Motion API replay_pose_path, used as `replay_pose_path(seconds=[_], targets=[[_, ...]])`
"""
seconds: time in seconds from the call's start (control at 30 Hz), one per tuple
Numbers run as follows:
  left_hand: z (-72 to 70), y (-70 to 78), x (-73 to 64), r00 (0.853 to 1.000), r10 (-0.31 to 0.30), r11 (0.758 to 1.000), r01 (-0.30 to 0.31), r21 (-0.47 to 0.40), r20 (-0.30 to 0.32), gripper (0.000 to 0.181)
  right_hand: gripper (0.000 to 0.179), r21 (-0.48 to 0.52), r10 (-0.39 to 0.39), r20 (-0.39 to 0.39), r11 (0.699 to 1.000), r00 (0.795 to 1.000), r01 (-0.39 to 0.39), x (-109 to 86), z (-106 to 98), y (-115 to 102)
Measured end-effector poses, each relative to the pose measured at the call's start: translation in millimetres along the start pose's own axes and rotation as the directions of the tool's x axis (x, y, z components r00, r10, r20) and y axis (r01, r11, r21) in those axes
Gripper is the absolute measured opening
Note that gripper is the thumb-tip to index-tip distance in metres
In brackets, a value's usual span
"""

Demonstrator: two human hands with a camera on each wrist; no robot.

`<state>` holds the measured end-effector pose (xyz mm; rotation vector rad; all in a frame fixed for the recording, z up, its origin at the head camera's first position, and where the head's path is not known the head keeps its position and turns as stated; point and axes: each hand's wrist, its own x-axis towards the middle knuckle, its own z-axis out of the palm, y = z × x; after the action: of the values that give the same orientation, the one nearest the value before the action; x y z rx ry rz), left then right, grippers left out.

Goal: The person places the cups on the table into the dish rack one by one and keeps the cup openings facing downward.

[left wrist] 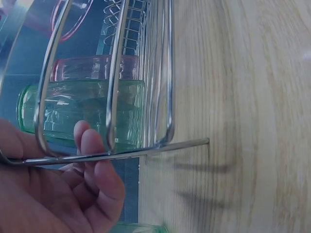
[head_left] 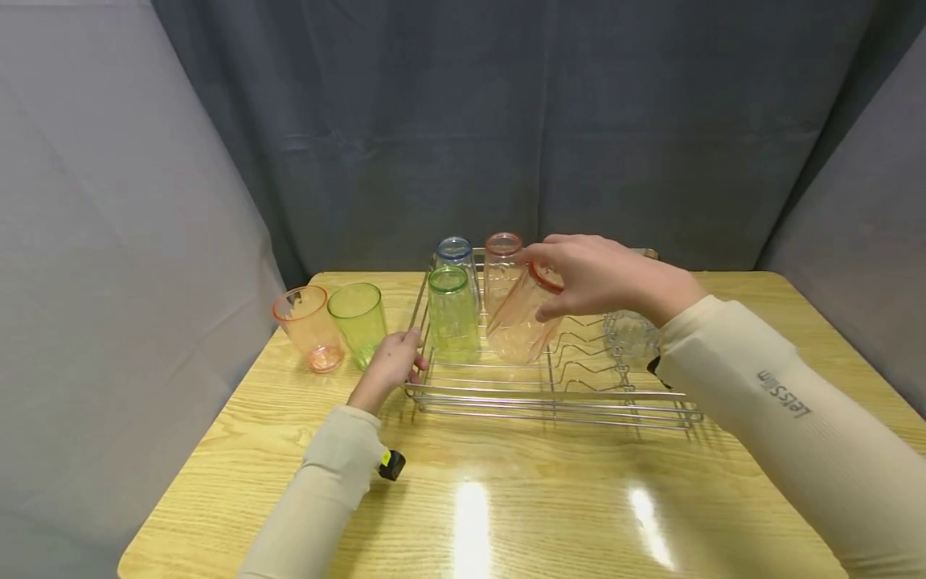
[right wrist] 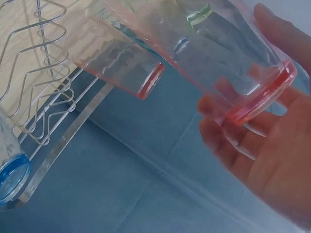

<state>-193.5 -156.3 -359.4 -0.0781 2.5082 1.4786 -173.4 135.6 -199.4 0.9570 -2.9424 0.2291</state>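
My right hand [head_left: 600, 273] grips a pink drinking glass [head_left: 526, 326] around its thick base. The glass is upside down and tilted, its mouth toward the lower left, over the wire dish rack [head_left: 506, 392]. In the right wrist view, fingers and thumb close on either side of the glass's red base [right wrist: 262, 97]. My left hand [head_left: 394, 358] holds the rack's left side, fingers curled around the wire in the left wrist view. Inside the rack, a green glass [head_left: 453, 326], a blue-based glass [head_left: 454, 251] and another pink glass [head_left: 502, 269] stand upside down.
On the wooden table [head_left: 550, 498], an orange tumbler [head_left: 304, 320] and a green tumbler [head_left: 358, 318] stand upright left of the rack. A clear glass [head_left: 633, 334] sits at the rack's right, partly behind my right forearm. Wavy wire dividers [head_left: 582, 371] fill the rack's middle.
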Motion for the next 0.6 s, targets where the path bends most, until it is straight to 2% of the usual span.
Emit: replay_pose_path(seconds=[0.23, 0.43, 0.6], targets=[[-0.4, -0.9, -1.5, 1.000, -0.002, 1.000, 0.002, -0.006, -0.004, 0.059, 0.064, -0.034, 0.014, 0.025, 0.999, 1.000, -0.013, 14.4, 5.6, -4.3], [-3.3, -1.7, -5.2, 1.000, 0.006, 1.000, -0.006, -0.002, -0.006, 0.058, 0.068, -0.017, 0.048, 0.077, 0.999, 0.996, -0.047, 23.6, 17.0, -0.5], [-4.0, -0.5, -8.1, 1.000, 0.009, 1.000, -0.008, 0.004, -0.013, 0.057, 0.068, -0.016, 0.044, 0.094, 0.999, 0.995, -0.043, 29.8, 24.9, 3.1]])
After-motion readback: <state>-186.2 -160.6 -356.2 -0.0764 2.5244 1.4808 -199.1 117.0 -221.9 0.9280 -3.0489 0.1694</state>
